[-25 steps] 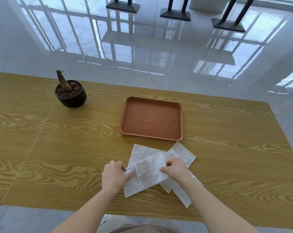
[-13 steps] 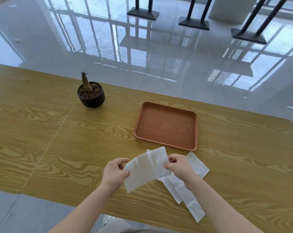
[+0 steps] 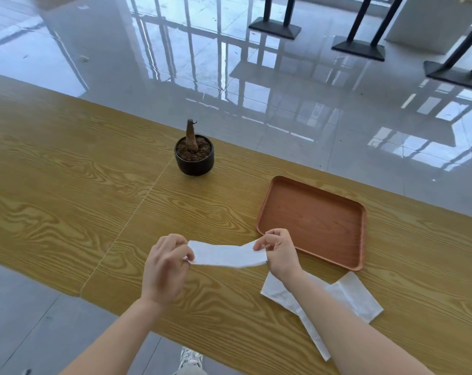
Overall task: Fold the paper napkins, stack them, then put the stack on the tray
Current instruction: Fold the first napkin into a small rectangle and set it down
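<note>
From here I read the napkin point(image 3: 226, 255) as thin white paper, matt. Table point(image 3: 67, 198): yellow wood-grain top, smooth, slight sheen. Tray point(image 3: 310, 220): reddish-brown wood look, smooth, matt. Pot point(image 3: 194, 165): black, semi-gloss. Floor tiles point(image 3: 256, 90): polished, mirror-glossy.

I get a bright, even daylight picture. The glossy floor point(image 3: 283, 109) mirrors window frames sharply and flares white at the right edge. On the bench point(image 3: 67, 201) shadows are soft: a faint one at the foot of the pot point(image 3: 194, 165), another along the tray point(image 3: 310, 220) rim. The napkin point(image 3: 226, 257) pinched between my view's left hand point(image 3: 164, 269) and right hand point(image 3: 279, 253) looks nearly blown out, its edges slightly soft. Straight lines bow toward the corners.
</note>
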The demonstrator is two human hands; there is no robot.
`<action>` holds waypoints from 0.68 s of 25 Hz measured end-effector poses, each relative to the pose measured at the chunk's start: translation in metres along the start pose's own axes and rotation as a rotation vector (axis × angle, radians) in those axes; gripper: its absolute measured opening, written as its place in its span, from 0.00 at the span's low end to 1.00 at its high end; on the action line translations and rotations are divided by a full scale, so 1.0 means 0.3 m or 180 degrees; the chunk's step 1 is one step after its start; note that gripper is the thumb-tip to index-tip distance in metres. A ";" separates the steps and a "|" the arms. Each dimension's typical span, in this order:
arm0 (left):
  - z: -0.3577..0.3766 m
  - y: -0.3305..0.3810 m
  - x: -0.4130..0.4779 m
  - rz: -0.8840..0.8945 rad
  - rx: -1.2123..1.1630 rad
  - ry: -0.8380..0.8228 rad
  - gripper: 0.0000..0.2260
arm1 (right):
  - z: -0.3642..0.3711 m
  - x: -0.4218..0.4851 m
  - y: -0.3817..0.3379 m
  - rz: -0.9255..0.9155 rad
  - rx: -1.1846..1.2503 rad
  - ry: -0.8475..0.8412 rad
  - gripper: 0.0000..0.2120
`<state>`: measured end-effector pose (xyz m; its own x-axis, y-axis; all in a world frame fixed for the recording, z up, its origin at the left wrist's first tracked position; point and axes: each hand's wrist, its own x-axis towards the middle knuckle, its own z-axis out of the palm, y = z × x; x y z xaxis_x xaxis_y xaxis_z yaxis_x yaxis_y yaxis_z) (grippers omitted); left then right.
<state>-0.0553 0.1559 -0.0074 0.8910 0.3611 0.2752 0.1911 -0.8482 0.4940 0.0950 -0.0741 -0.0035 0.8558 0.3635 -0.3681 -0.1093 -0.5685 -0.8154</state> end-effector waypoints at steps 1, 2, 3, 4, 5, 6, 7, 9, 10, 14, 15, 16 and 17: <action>0.004 -0.020 -0.007 0.0170 0.0253 -0.0111 0.11 | 0.022 0.001 0.009 0.0036 -0.0005 0.0006 0.15; 0.012 -0.038 -0.018 0.0304 0.0487 -0.0292 0.11 | 0.044 -0.002 0.022 0.0089 -0.0032 0.0016 0.15; 0.023 -0.051 -0.034 0.0419 0.0692 -0.0507 0.12 | 0.061 -0.007 0.038 0.0176 -0.0066 0.0012 0.17; 0.034 -0.060 -0.054 0.0503 0.0834 -0.0728 0.13 | 0.075 -0.015 0.059 0.0298 -0.0093 -0.0019 0.19; 0.042 -0.066 -0.076 0.0545 0.0901 -0.0918 0.13 | 0.083 -0.023 0.077 0.0409 -0.0107 -0.0055 0.20; 0.047 -0.069 -0.095 0.0531 0.0905 -0.1042 0.13 | 0.085 -0.028 0.092 0.0506 -0.0063 -0.0081 0.20; 0.048 -0.068 -0.112 0.0457 0.0871 -0.1095 0.13 | 0.083 -0.031 0.100 0.0605 0.0044 -0.0076 0.19; 0.054 -0.049 -0.133 0.0288 0.0777 -0.1186 0.14 | 0.078 -0.039 0.105 0.0793 0.0464 -0.0014 0.15; 0.062 -0.032 -0.141 0.0247 0.0741 -0.1281 0.16 | 0.075 -0.043 0.105 0.0834 0.0590 0.0009 0.12; 0.120 0.030 -0.167 0.0182 0.0699 -0.1636 0.23 | 0.070 -0.049 0.094 0.0747 0.0159 -0.0123 0.19; 0.135 0.036 -0.176 0.0199 0.0686 -0.1676 0.24 | 0.068 -0.049 0.087 0.0721 0.0060 -0.0158 0.20; 0.147 0.038 -0.185 0.0217 0.0683 -0.1690 0.23 | 0.063 -0.051 0.080 0.0701 0.0004 -0.0170 0.22; 0.156 0.036 -0.195 0.0221 0.0691 -0.1685 0.23 | 0.056 -0.057 0.075 0.0695 -0.0009 -0.0169 0.23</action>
<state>-0.0861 0.1073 -0.0568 0.9785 0.1060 -0.1771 0.1553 -0.9432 0.2935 0.0695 -0.0807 -0.0231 0.7841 0.2698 -0.5589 -0.2877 -0.6400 -0.7125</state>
